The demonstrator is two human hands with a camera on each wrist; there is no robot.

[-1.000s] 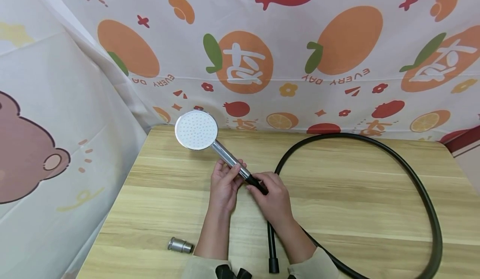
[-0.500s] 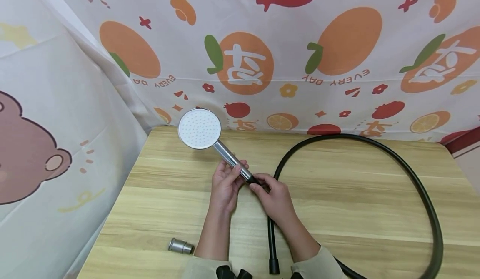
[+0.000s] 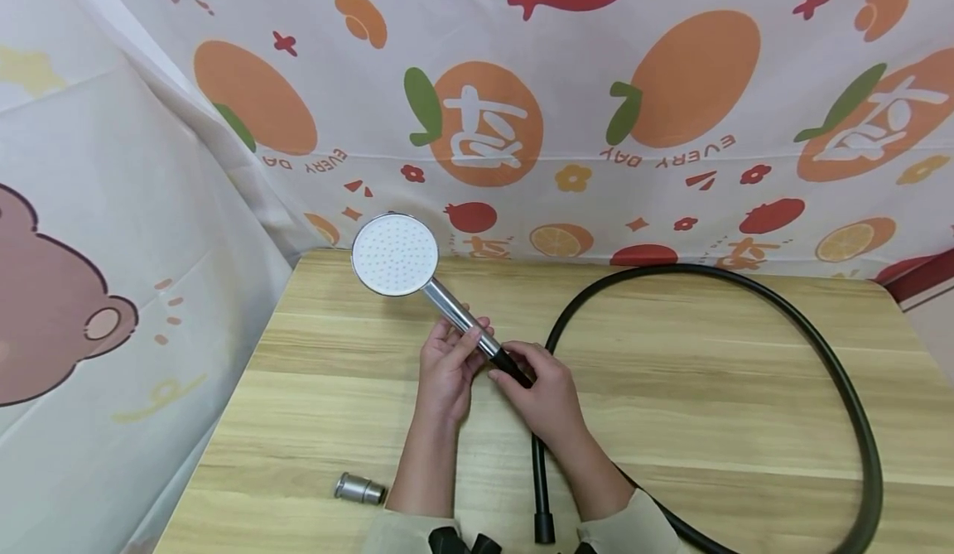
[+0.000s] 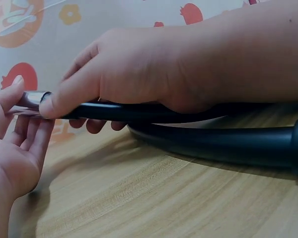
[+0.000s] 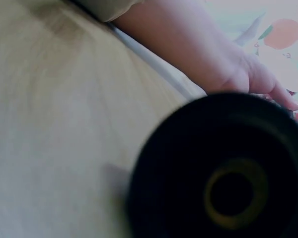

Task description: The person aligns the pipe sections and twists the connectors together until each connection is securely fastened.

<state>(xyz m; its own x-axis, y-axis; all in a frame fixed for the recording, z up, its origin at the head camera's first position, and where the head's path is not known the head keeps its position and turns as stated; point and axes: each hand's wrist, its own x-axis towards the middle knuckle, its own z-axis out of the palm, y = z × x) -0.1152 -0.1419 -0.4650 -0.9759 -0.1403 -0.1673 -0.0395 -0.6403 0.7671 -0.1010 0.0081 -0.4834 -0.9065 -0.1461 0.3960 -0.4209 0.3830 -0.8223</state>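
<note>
In the head view a shower head (image 3: 395, 254) with a round white face and a chrome handle points up and left. My left hand (image 3: 445, 372) holds the lower handle, thumb on top. A black hose (image 3: 847, 401) meets the handle's end, and my right hand (image 3: 547, 392) pinches its black end piece (image 3: 514, 365) close to the joint. The left wrist view shows the right thumb right at the chrome rim, with the right hand's fingertips below the hose. Large in the right wrist view is the hose's loose end (image 5: 233, 193), open with a brass-coloured ring inside.
A short grey metal fitting (image 3: 359, 488) lies on the wooden table (image 3: 298, 421) left of the left forearm. The hose loops widely over the right side, its loose end near the front edge between the forearms. A fruit-printed cloth (image 3: 581, 123) hangs behind the table.
The right thumb has rolled up over the black end piece and back down. The shower head has shifted slightly up and right, still in the left hand.
</note>
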